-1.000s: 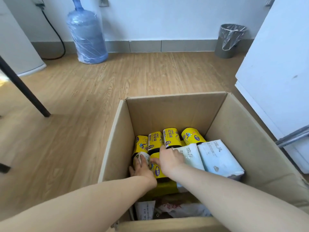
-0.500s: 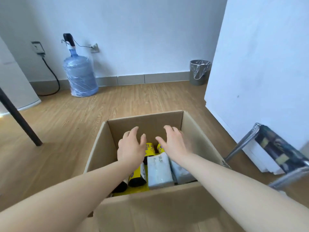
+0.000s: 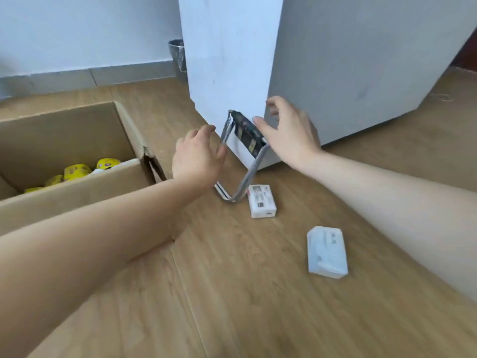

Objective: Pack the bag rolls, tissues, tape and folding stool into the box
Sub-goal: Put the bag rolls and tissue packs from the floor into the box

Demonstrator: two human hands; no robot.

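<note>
The folded stool [image 3: 242,153], a metal frame with a dark patterned seat, leans upright against a white cabinet. My left hand [image 3: 197,157] is open just left of its frame, fingers near the metal tube. On the right side, my right hand [image 3: 287,130] is open with its fingertips at the seat's top edge. The cardboard box [image 3: 77,187] stands at the left with yellow bag rolls [image 3: 77,171] inside. A white tissue pack [image 3: 326,251] lies on the floor, and a smaller white pack [image 3: 262,201] lies by the stool's foot.
The white cabinet [image 3: 232,60] and a grey one [image 3: 361,60] rise right behind the stool. A bin with a plastic liner [image 3: 177,58] stands by the far wall. The box's near right corner [image 3: 152,164] is torn. Wooden floor [image 3: 232,293] spreads in front.
Both hands have come out of the box and swung right to the stool. The view has turned right, so the box now sits at the left edge.
</note>
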